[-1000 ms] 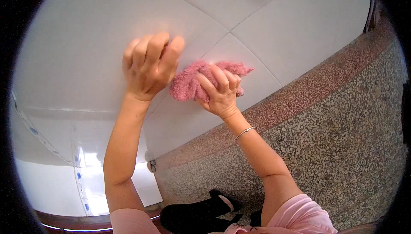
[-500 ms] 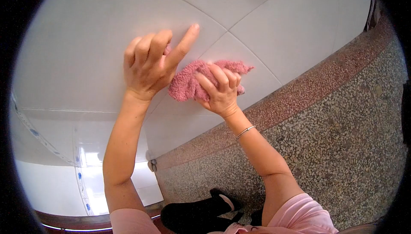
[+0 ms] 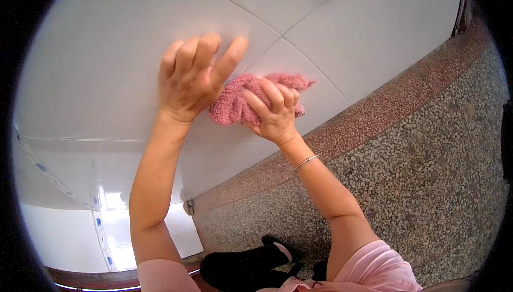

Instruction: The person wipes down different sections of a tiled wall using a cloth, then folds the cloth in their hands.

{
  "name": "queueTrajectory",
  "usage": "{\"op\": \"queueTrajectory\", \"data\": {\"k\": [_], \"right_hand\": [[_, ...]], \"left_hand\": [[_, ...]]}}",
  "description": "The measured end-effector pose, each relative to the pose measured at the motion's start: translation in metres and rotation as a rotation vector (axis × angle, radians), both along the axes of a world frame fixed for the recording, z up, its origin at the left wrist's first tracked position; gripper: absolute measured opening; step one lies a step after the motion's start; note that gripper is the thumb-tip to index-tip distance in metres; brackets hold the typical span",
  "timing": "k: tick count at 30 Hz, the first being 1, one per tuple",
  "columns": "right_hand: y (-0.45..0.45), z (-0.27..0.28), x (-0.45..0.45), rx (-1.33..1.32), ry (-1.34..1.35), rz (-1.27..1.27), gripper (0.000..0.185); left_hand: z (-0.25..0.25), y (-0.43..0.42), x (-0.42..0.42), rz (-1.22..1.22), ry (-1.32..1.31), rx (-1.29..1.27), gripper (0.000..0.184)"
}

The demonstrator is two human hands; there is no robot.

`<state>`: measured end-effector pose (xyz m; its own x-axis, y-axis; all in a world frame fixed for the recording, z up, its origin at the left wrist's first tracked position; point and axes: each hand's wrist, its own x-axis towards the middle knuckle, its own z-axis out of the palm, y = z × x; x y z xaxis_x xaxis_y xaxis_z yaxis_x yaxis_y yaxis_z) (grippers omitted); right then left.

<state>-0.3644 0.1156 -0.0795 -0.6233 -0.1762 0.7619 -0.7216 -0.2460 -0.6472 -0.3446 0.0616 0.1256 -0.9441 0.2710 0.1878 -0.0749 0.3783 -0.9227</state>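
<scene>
A fluffy pink cloth (image 3: 235,102) lies bunched against the white tiled wall (image 3: 123,24). Gripping it from below is my right hand (image 3: 275,113), its fingers closed around the folds and a thin bracelet on the wrist. My left hand (image 3: 192,81) is just left of the cloth, at the wall, back of the hand toward me. Its fingers are loosely bent, with one digit held apart from the others, and I see nothing held in it. The palm side is hidden and the fingertips are slightly blurred.
A reddish speckled border (image 3: 363,115) runs along the wall's foot, beside the grey speckled floor (image 3: 417,179). A black shoe (image 3: 240,268) shows at the bottom. Shiny white tiles with a blue-patterned strip (image 3: 100,233) are at lower left.
My left hand has shifted slightly right and down, and its outstretched digit is bent a little more. The right hand and cloth have barely moved, slightly left.
</scene>
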Motion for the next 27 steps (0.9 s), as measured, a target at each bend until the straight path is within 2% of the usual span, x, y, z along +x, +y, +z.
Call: {"op": "queueTrajectory", "data": {"k": [10,14,16,22,27], "right_hand": [[0.0001,-0.0004,-0.0021,0.016,0.026,-0.014,0.052],[0.0012,0.0004,-0.0036,0.007,0.027,-0.009,0.051],[0.002,0.0011,-0.0045,0.006,0.026,-0.004,0.051],[0.003,0.002,-0.0041,0.01,0.02,-0.001,0.05],[0.0022,0.0015,-0.0047,0.005,0.021,0.006,0.049]], "left_hand": [[-0.0009,-0.0001,-0.0005,-0.065,-0.032,0.029,0.037],[-0.0021,0.0004,-0.0003,-0.096,0.007,0.077,0.042],[-0.0005,0.0023,-0.0005,-0.061,-0.001,-0.042,0.047],[-0.0017,0.0031,-0.0005,0.03,-0.046,-0.015,0.054],[-0.0039,-0.0012,-0.0008,-0.019,-0.044,0.0,0.05]]}}
